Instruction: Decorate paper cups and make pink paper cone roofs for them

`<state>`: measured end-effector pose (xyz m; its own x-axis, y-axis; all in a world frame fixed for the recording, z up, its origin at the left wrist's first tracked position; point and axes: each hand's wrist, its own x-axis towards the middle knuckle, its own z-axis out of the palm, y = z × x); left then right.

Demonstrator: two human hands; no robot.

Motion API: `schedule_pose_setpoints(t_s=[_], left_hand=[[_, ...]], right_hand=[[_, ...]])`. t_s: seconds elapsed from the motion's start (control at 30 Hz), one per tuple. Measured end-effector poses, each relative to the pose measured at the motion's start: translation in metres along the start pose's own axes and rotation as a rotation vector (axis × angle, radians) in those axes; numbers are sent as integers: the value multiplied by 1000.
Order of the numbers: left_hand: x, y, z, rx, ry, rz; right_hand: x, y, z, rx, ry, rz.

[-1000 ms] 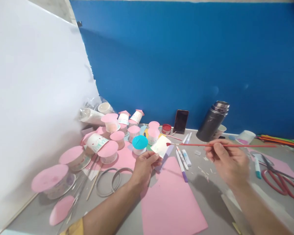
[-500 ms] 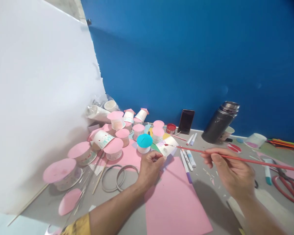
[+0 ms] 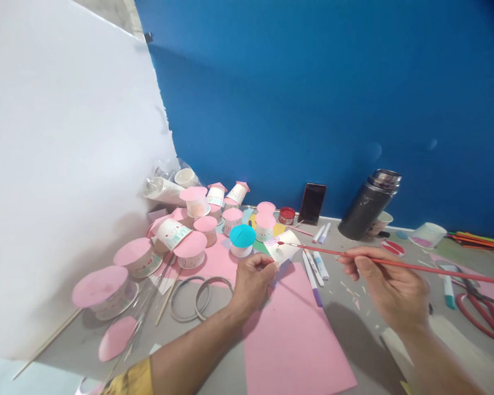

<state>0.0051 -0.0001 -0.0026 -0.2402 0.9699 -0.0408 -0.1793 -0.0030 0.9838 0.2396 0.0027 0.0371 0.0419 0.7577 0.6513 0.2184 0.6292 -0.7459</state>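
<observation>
My left hand point(image 3: 253, 280) pinches the near edge of a white paper cup point(image 3: 286, 252), which is tilted and carries small pink and purple marks. My right hand point(image 3: 389, 288) is closed around a long red paintbrush point(image 3: 325, 251). The brush tip lies against the cup's side or just over it. Left of the cup stands a short white cup topped with a blue paper disc point(image 3: 242, 236). A large pink paper sheet point(image 3: 298, 334) lies on the table below both hands.
Several pink-topped paper cups point(image 3: 189, 249) crowd the left, near two metal rings point(image 3: 190, 299). Behind are an open red paint pot point(image 3: 287, 215), a phone point(image 3: 313, 204) and a dark flask point(image 3: 368, 206). Markers point(image 3: 313, 278) lie mid-table; red-handled scissors point(image 3: 483, 318) are at right.
The cup in my left hand has turned slightly, and the brush tip has shifted a little over its surface. Both hands stay in nearly the same place.
</observation>
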Motion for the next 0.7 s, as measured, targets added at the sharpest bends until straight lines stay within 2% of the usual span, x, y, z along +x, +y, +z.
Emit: schedule_pose_setpoints(t_s=[0.23, 0.4, 0.6, 0.7], left_hand=[[1, 1, -3, -38, -47, -72], [3, -2, -4, -160, -64, -153], [8, -10, -5, -255, -74, -204], [10, -11, -5, -309, -61, -225]], right_hand=[[0, 2, 0, -45, -77, -34], [0, 0, -3, -34, -22, -34], [1, -1, -1, -41, -80, -21], [1, -1, -2, -45, -51, -8]])
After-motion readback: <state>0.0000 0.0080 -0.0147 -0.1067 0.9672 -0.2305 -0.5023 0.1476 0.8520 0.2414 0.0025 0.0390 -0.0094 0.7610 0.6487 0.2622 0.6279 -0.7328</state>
